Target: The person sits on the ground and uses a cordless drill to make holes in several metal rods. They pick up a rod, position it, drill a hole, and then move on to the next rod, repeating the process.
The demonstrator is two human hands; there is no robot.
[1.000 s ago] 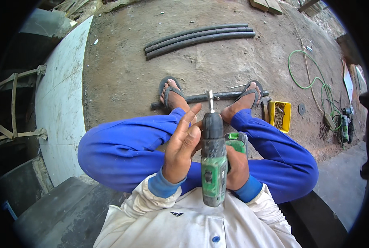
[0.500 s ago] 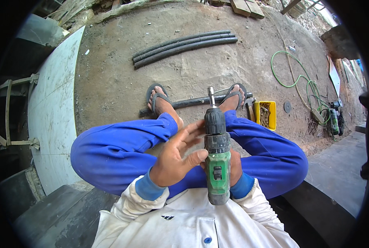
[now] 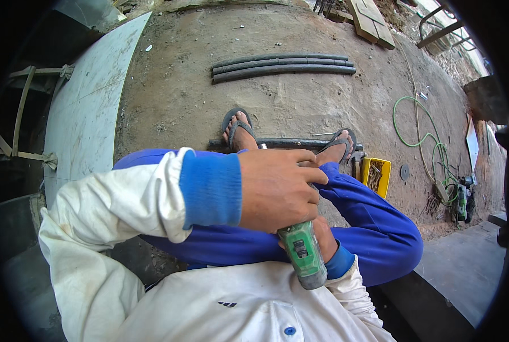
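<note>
I am seated with blue trouser legs spread and sandalled feet on the dirt. A green and black cordless drill [image 3: 303, 254] points away from me between my knees. My left hand [image 3: 277, 187] is wrapped over its front part, hiding the chuck and the bit. My right hand [image 3: 324, 237] grips the drill's handle from below and is mostly hidden behind the tool. A dark metal bar [image 3: 285, 142] lies on the ground under my feet.
Three dark pipes [image 3: 283, 65] lie farther out on the dirt. A yellow box of small parts [image 3: 375, 174] sits by my right foot, with a green hose [image 3: 422, 134] and a power tool [image 3: 463, 199] beyond. A pale sheet [image 3: 86, 108] lies at left.
My left arm has swung across the view and its hand now closes over the drill's front; before, its fingers only touched the side. The view has shifted.
</note>
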